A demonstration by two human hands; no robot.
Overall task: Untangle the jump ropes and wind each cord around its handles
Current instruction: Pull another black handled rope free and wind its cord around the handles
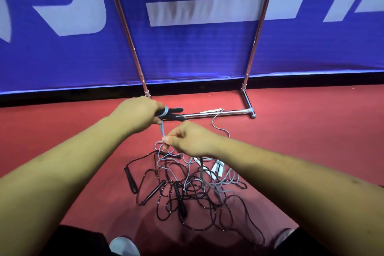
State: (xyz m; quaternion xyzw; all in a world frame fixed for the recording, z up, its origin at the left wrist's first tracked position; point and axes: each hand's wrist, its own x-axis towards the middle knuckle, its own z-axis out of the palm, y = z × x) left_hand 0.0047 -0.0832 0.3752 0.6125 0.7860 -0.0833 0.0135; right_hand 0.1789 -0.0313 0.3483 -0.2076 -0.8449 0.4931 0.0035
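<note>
My left hand (138, 113) grips a pair of black handles (173, 114) held side by side, with a few turns of grey cord (165, 112) wrapped round them. My right hand (187, 140) pinches that grey cord (163, 131) just below the handles. The cord runs down into a tangle of black and grey ropes (193, 191) on the red floor. Loose black handles (130, 180) (180, 199) and white handles (218, 168) lie in the pile.
A chrome rack frame (220, 112) stands on the red floor just beyond my hands, its posts rising in front of a blue banner (187, 52). My shoes (123, 246) and dark trousers show at the bottom edge.
</note>
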